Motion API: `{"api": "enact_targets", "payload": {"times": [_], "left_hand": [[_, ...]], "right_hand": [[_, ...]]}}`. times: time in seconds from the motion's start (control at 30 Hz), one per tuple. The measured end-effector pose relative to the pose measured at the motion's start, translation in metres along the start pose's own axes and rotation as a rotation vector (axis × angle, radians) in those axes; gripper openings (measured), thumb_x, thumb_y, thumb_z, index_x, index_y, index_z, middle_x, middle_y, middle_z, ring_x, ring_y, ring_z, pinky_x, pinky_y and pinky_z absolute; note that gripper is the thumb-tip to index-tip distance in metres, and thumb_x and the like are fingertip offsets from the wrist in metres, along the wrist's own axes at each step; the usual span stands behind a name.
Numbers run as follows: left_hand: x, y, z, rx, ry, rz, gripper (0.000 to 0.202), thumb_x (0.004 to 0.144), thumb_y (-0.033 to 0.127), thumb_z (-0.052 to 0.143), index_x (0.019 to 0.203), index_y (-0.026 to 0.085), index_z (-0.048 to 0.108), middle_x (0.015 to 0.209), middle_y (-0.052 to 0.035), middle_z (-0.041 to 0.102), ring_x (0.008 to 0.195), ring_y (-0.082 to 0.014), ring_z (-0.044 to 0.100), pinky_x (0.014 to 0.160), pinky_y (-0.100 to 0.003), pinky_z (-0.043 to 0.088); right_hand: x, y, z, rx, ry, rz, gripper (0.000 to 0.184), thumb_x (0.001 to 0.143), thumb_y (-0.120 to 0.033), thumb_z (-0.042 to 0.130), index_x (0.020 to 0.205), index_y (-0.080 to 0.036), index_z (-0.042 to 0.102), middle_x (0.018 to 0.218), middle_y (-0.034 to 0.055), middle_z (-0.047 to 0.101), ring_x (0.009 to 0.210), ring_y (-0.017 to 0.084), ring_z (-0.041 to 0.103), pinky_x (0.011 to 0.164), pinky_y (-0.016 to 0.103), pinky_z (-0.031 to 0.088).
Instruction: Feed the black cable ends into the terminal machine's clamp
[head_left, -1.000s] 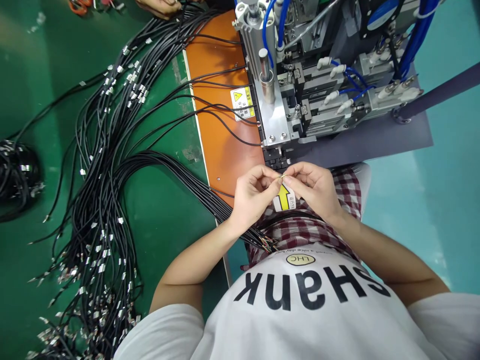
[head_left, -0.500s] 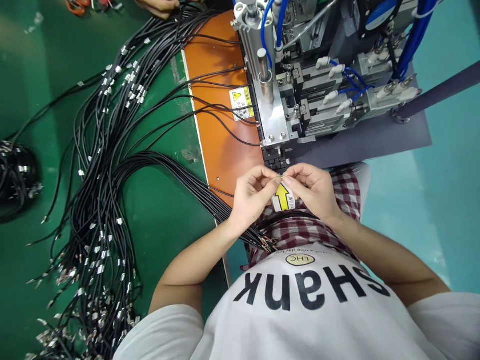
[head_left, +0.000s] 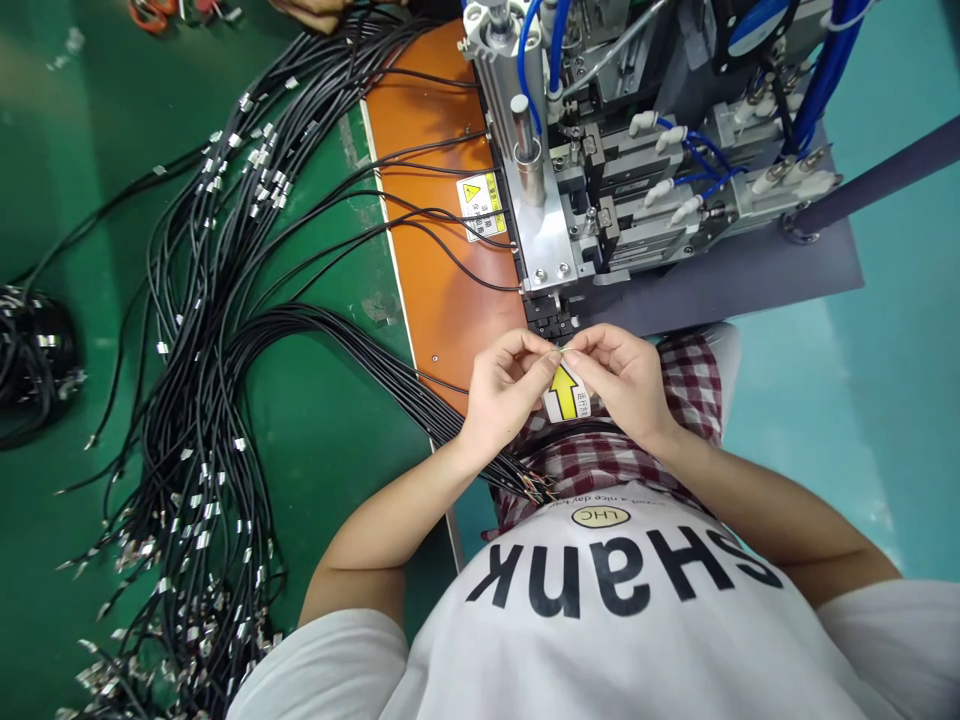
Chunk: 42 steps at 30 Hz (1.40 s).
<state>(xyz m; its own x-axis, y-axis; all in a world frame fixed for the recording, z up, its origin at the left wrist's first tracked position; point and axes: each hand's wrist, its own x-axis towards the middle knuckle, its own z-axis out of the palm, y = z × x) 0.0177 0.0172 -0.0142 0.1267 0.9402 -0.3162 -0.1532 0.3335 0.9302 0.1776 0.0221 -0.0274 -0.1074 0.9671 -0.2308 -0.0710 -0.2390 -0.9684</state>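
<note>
Head view: we look down on the left hand (head_left: 504,392) and the right hand (head_left: 622,385), both closed in a fine pinch on a thin pale wire end (head_left: 562,351). It sits just in front of the small black clamp block (head_left: 551,315) of a steel pneumatic machine with blue air hoses (head_left: 541,240), above a white label with a yellow arrow (head_left: 566,393). At this size we cannot tell how many strands the hands hold. A bundle of slim black cables (head_left: 420,410) crosses the orange desk top (head_left: 442,300) and passes under the left wrist, where its coloured stripped cores (head_left: 534,487) fan out. More black cables with silver metal terminals (head_left: 202,480) lie heaped on the green surface to the left.

We see three risks. Pinching or twisting too hard could fray or snap those fine cores. A hand drifting forward could reach the clamp block, and any stroke of the machine there could trap a finger. A tug on the bundle, or an arm catching it, could pull the wire end from the hands or tangle the heap.
</note>
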Motion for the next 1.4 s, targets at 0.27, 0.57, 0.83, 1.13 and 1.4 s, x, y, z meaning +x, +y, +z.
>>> {"api": "enact_targets", "payload": {"times": [0.27,0.57,0.83,1.13,1.4], "left_hand": [[-0.001,0.003,0.0,0.014,-0.005,-0.012,0.027,0.086,0.044,0.076,0.085,0.019,0.064,0.059,0.004,0.05,0.048,-0.0061,0.041,0.041,-0.018,0.035],[0.0,0.004,-0.001,-0.014,-0.036,-0.036,0.028,0.082,0.041,0.081,0.085,0.018,0.065,0.065,0.003,0.058,0.047,-0.0046,0.045,0.041,-0.018,0.036],[-0.005,0.0,0.003,0.077,0.05,0.116,0.019,0.085,0.034,0.078,0.089,0.017,0.072,0.08,-0.0026,0.067,0.06,-0.0072,0.056,0.054,-0.02,0.047],[-0.001,-0.007,0.0,0.494,-0.137,0.658,0.016,0.089,0.007,0.068,0.101,0.017,0.071,0.09,-0.0043,0.068,0.082,-0.0124,0.065,0.072,-0.025,0.055],[0.037,-0.001,-0.023,0.929,-0.003,0.623,0.014,0.1,0.021,0.055,0.104,0.019,0.068,0.099,-0.0057,0.065,0.096,-0.0173,0.064,0.085,-0.032,0.056]], "right_hand": [[-0.004,0.002,-0.002,0.013,0.018,-0.005,0.018,0.086,-0.038,0.074,0.084,-0.021,0.068,0.072,-0.0014,0.062,0.058,0.011,0.05,0.051,0.025,0.041],[0.007,-0.01,-0.017,-0.246,-0.064,-0.172,0.014,0.09,-0.035,0.07,0.09,-0.022,0.072,0.079,0.0004,0.068,0.063,0.013,0.056,0.059,0.029,0.042],[0.006,-0.011,-0.013,-0.422,-0.035,-0.323,0.012,0.093,-0.027,0.064,0.082,-0.022,0.064,0.082,0.0016,0.064,0.071,0.015,0.056,0.067,0.031,0.046],[-0.012,-0.007,-0.029,-0.1,-0.169,0.134,0.019,0.095,-0.035,0.065,0.086,-0.018,0.063,0.064,-0.0044,0.051,0.054,0.008,0.042,0.05,0.024,0.033],[0.049,0.01,-0.035,-0.187,-0.045,0.054,0.024,0.087,-0.038,0.073,0.078,-0.018,0.066,0.066,-0.001,0.059,0.056,0.01,0.05,0.053,0.026,0.039]]}}
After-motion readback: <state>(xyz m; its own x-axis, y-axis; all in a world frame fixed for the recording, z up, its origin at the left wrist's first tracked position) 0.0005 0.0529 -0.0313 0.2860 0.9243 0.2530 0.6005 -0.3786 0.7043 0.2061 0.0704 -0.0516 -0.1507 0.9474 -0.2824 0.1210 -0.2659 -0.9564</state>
